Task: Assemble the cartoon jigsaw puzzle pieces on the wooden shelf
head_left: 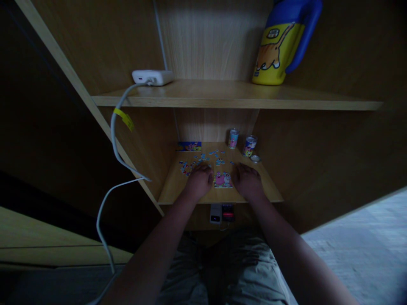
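On the lower shelf board, my left hand point(200, 181) rests with its fingers curled in, beside the left edge of a partly assembled jigsaw puzzle point(223, 180) showing pink cartoon figures. My right hand point(247, 181) lies just past the puzzle's right edge, its fingers bent under. Whether either hand has a piece in it is hidden. Loose jigsaw pieces point(203, 158) are scattered beyond and to the left of my left hand. A small cluster of pieces point(220, 162) sits beyond the puzzle, between the hands.
Two small printed cans point(233, 139) point(249, 146) stand at the back right, a round lid point(255, 159) near them. A picture card point(190, 146) lies back left. Overhead, a shelf point(210, 91) bears a white adapter point(152, 77) with hanging cable point(113, 140) and a blue-yellow jug point(275, 51).
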{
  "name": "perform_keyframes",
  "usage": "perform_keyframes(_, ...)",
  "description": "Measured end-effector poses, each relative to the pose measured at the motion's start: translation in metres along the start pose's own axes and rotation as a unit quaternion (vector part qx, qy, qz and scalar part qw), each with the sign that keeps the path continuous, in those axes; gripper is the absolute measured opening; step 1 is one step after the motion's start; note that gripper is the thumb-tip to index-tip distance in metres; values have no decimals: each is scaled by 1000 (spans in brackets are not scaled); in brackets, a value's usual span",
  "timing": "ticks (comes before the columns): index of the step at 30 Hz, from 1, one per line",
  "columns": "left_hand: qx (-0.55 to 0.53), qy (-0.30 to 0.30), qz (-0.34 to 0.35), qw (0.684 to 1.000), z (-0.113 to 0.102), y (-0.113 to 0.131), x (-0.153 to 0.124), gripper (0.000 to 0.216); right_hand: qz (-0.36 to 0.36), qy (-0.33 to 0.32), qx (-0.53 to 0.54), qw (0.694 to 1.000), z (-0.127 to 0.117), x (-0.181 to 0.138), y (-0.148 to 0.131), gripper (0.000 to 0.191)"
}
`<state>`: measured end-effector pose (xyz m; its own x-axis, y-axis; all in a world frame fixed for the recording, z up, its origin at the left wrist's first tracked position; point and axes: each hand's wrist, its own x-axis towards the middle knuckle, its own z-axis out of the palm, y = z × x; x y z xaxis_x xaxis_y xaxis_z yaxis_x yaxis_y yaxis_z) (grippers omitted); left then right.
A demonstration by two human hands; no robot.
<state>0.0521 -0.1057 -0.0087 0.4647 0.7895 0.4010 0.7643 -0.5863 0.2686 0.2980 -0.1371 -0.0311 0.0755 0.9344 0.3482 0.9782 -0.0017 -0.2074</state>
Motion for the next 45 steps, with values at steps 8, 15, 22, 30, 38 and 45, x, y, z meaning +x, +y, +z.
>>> perform_keyframes(8,6,2,1,1000,-1,0,0,19,-3,-4,-9,1000,2,1,1,54)
perform_keyframes(15,7,-3,-1,1000,0,0,-1,18,1,-11,-9,1000,1,0,0,55)
perform_keyframes(22,4,-4,-2,1000,0,0,0,18,-3,-10,-8,1000,1,0,1,54)
perform_keyframes(30,2,-5,1,1000,-2,0,0,19,-4,-6,-11,1000,4,1,2,54)
perform_keyframes(38,16,-11,-4,1000,-3,3,1,20,1,0,0,1000,-1,0,-1,54)
perform_keyframes(45,-6,-6,-1,1000,-4,3,1,20,0,-9,-8,1000,0,1,1,54)
